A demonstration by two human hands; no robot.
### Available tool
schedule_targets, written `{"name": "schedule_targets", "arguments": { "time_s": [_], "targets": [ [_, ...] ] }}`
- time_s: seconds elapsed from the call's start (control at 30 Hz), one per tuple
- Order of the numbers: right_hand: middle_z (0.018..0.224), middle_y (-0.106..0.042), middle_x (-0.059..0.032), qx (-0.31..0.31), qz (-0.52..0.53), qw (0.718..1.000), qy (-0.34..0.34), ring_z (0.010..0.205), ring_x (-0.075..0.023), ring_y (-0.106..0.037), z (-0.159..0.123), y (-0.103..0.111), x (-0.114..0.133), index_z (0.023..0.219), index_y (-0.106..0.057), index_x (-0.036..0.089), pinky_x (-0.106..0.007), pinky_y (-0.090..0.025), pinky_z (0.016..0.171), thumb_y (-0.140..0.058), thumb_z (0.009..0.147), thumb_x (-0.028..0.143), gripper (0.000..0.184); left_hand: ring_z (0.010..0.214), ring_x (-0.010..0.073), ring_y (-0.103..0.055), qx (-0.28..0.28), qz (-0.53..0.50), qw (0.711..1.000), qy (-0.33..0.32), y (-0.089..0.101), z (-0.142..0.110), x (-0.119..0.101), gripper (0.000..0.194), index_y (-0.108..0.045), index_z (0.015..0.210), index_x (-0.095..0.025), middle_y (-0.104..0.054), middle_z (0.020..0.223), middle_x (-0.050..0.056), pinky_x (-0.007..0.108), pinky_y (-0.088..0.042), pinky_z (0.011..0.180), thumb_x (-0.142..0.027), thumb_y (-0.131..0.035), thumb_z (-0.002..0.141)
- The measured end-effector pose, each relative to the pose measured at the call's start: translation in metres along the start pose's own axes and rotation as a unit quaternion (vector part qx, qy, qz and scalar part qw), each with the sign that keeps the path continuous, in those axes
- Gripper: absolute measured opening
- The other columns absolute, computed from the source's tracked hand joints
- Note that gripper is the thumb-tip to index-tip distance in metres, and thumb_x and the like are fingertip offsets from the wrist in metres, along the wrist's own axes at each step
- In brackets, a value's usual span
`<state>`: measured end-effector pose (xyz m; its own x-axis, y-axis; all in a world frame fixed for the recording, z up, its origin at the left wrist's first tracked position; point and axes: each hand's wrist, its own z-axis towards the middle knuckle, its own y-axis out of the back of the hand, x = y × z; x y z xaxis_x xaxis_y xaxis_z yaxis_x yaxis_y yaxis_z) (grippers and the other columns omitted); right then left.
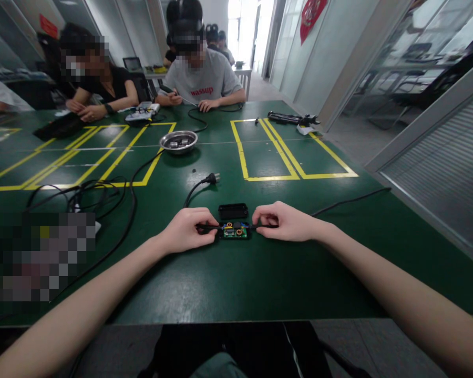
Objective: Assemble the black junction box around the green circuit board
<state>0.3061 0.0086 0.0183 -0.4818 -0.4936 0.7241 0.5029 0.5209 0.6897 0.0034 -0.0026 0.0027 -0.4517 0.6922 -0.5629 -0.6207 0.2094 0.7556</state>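
Observation:
A small black case with a green circuit board (235, 231) lies on the table before me, its inside facing up. Copper coils and blue and yellow wires show on the board. My left hand (191, 229) is closed in a pinch on the black cable at the case's left end. On the other side, my right hand (286, 223) pinches the black cable (268, 227) at the right end. Just beyond the case lies its black cover (233, 210), separate from it. A black power plug (212, 179) rests behind my left hand, its prongs pointing right.
A steel bowl (178, 142) holding small metal parts stands mid-table. Tangled black cables (98, 191) lie left. Yellow tape (271, 178) marks the green table (299, 283). A black tool (291, 119) lies at the far right. Two people (203, 79) (102, 89) work opposite.

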Motion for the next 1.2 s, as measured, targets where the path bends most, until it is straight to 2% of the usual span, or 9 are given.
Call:
{"name": "schedule_targets", "arguments": {
  "time_s": [0.17, 0.33, 0.5, 0.57, 0.73, 0.9, 1.03, 1.2],
  "targets": [
    [0.062, -0.052, 0.0029, 0.003, -0.055, 0.998, 0.013, 0.056, -0.0115, -0.045, 0.002, -0.002, -0.007, 0.081, -0.068, 0.017, -0.026, -0.033, 0.06, -0.049, 0.099, 0.039, 0.034, 0.059, 0.0084, -0.059, 0.008, -0.006, 1.0, -0.011, -0.001, -0.001, -0.001, 0.014, -0.074, 0.089, -0.014, -0.071, 0.078, 0.003, 0.018, -0.047, 0.056, -0.024, -0.064, 0.089],
    [0.064, -0.058, 0.0011, -0.007, -0.102, 0.995, 0.011, 0.056, -0.0121, -0.05, 0.003, -0.006, -0.009, 0.083, -0.07, 0.017, -0.026, -0.034, 0.061, -0.05, 0.099, 0.035, 0.032, 0.058, 0.0091, -0.06, 0.006, -0.005, 1.0, -0.01, 0.0, -0.001, 0.0, 0.012, -0.072, 0.088, -0.015, -0.07, 0.075, 0.002, 0.019, -0.047, 0.056, -0.024, -0.064, 0.089],
    [0.062, -0.06, 0.0014, -0.025, -0.129, 0.991, 0.015, 0.054, -0.0122, -0.051, 0.003, -0.008, -0.005, 0.083, -0.071, 0.019, -0.026, -0.035, 0.062, -0.052, 0.098, 0.032, 0.027, 0.078, 0.016, -0.067, 0.02, 0.008, 0.999, -0.039, 0.002, 0.0, 0.0, 0.013, -0.072, 0.085, -0.017, -0.073, 0.081, 0.005, 0.026, -0.054, 0.071, -0.022, -0.063, 0.092],
    [0.062, -0.06, 0.0014, -0.026, -0.146, 0.989, 0.012, 0.054, -0.0122, -0.052, 0.003, -0.009, -0.005, 0.083, -0.071, 0.019, -0.026, -0.035, 0.062, -0.054, 0.097, 0.032, 0.026, 0.08, 0.0169, -0.067, 0.027, 0.0, 0.999, -0.045, 0.003, 0.0, 0.0, 0.014, -0.071, 0.083, -0.017, -0.074, 0.082, 0.006, 0.027, -0.055, 0.073, -0.022, -0.062, 0.093],
    [0.067, -0.064, -0.0005, -0.017, -0.186, 0.982, 0.003, 0.059, -0.0137, -0.056, 0.003, -0.012, -0.004, 0.085, -0.07, 0.019, -0.026, -0.034, 0.062, -0.052, 0.098, 0.027, 0.024, 0.078, 0.0165, -0.065, 0.046, 0.007, 0.998, -0.052, 0.003, 0.0, 0.0, 0.019, -0.068, 0.079, -0.017, -0.072, 0.081, 0.006, 0.027, -0.053, 0.072, -0.023, -0.059, 0.096],
    [0.076, -0.063, -0.0057, -0.089, -0.253, 0.963, -0.009, 0.073, -0.0192, -0.058, 0.008, -0.025, 0.002, 0.08, -0.067, 0.018, -0.03, -0.04, 0.071, -0.05, 0.101, 0.023, 0.028, 0.076, 0.016, -0.063, 0.062, 0.051, 0.995, -0.062, 0.006, 0.001, -0.005, 0.021, -0.067, 0.081, -0.018, -0.069, 0.08, 0.005, 0.026, -0.05, 0.07, -0.021, -0.055, 0.098],
    [0.077, -0.065, -0.005, -0.106, -0.248, 0.962, -0.05, 0.071, -0.0189, -0.058, 0.012, -0.035, 0.003, 0.085, -0.066, 0.019, -0.03, -0.039, 0.07, -0.049, 0.103, 0.023, 0.024, 0.075, 0.0161, -0.063, 0.07, 0.082, 0.992, -0.07, 0.006, 0.001, -0.008, 0.022, -0.067, 0.08, -0.018, -0.068, 0.079, 0.005, 0.026, -0.049, 0.067, -0.019, -0.055, 0.098],
    [0.074, -0.067, -0.0039, -0.12, -0.26, 0.957, -0.033, 0.067, -0.0178, -0.057, 0.014, -0.038, 0.002, 0.086, -0.064, 0.019, -0.03, -0.037, 0.069, -0.05, 0.103, 0.022, 0.022, 0.077, 0.0159, -0.065, 0.068, 0.084, 0.991, -0.072, 0.005, 0.0, -0.008, 0.02, -0.067, 0.083, -0.018, -0.071, 0.083, 0.005, 0.025, -0.049, 0.067, -0.017, -0.053, 0.098]
  ]
}}
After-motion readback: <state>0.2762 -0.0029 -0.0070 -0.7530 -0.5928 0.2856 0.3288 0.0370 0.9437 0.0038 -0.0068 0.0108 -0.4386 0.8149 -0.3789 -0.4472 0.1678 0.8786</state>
